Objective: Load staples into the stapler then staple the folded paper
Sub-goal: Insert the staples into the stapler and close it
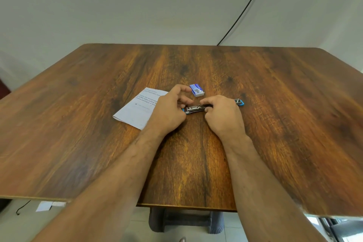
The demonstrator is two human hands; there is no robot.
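Observation:
A blue stapler (194, 109) lies opened flat on the wooden table (275, 104), its metal staple channel facing up and its blue top end (240, 102) sticking out to the right. My left hand (169, 111) holds the stapler's left end, with the index finger and thumb curled above it. My right hand (222, 113) pinches something small at the channel's right part; what it holds is too small to tell. A small blue and white staple box (197, 90) sits just behind the stapler. The folded printed paper (137, 109) lies to the left, partly under my left hand.
A black cable (245, 8) runs down the white wall behind the table's far edge. Under the near edge stands a grey stool (186, 220), and paper scraps (47, 205) lie on the floor at the lower left.

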